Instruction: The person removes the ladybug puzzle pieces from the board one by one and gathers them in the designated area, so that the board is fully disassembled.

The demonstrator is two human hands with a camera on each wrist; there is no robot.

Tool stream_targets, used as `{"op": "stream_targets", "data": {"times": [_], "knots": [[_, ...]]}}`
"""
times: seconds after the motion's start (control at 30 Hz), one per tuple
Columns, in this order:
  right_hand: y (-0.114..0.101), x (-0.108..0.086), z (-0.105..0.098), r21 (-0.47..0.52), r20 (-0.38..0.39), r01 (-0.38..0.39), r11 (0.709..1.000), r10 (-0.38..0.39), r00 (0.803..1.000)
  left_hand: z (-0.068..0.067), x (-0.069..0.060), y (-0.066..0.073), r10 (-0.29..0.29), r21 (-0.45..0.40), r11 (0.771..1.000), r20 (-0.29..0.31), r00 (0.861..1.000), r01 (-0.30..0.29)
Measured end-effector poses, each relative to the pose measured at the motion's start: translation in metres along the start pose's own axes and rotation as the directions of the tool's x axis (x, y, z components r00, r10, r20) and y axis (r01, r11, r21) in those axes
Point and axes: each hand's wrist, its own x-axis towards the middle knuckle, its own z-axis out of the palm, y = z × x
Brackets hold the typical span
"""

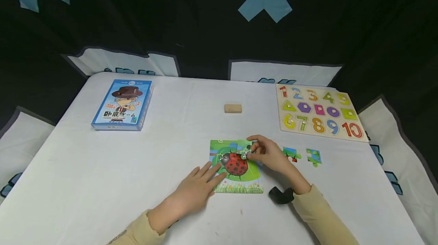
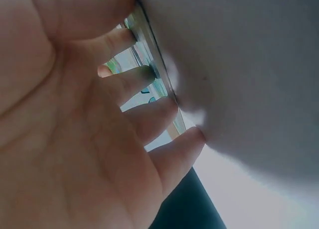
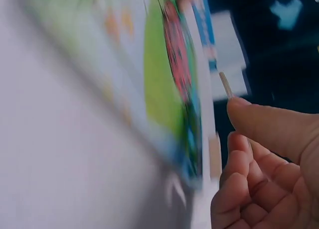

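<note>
A ladybug jigsaw puzzle [image 1: 236, 186] lies flat on the white table in front of the person. The left hand [image 1: 195, 188] rests on its left side, fingers extended over the edge; in the left wrist view the fingertips [image 2: 192, 137] meet that edge. Above the puzzle's upper right part, the right hand [image 1: 268, 154] pinches a green puzzle piece [image 1: 243, 146] between thumb and fingers. The right wrist view shows this piece edge-on as a thin strip [image 3: 226, 83], held off the board. Two loose pieces, one with red [image 1: 290, 154] and one blue-green [image 1: 313, 156], lie right of the puzzle.
A blue game box [image 1: 123, 104] lies at the back left. Behind the puzzle sits a small wooden block [image 1: 233, 108]. A wooden number and shape board [image 1: 321, 113] occupies the back right. A black curved object [image 1: 281, 195] is beside the right wrist.
</note>
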Motion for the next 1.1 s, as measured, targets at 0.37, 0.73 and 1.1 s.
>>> {"op": "stream_targets", "data": {"times": [0.37, 0.73, 1.1], "knots": [[0.026, -0.035, -0.046, -0.161, -0.122, -0.155, 0.975, 0.136, 0.983, -0.001, -0.001, 0.001, -0.002, -0.013, 1.000, 0.009, 1.000, 0.002], [0.031, -0.034, -0.045, -0.333, -0.159, -0.176, 0.926, 0.129, 0.979, 0.002, 0.000, 0.000, 0.003, -0.003, 1.000, 0.007, 1.000, -0.003], [0.013, -0.032, -0.019, -0.320, -0.081, -0.041, 0.947, 0.016, 0.997, 0.000, 0.000, 0.000, 0.001, 0.002, 1.000, 0.011, 1.000, -0.001]]}}
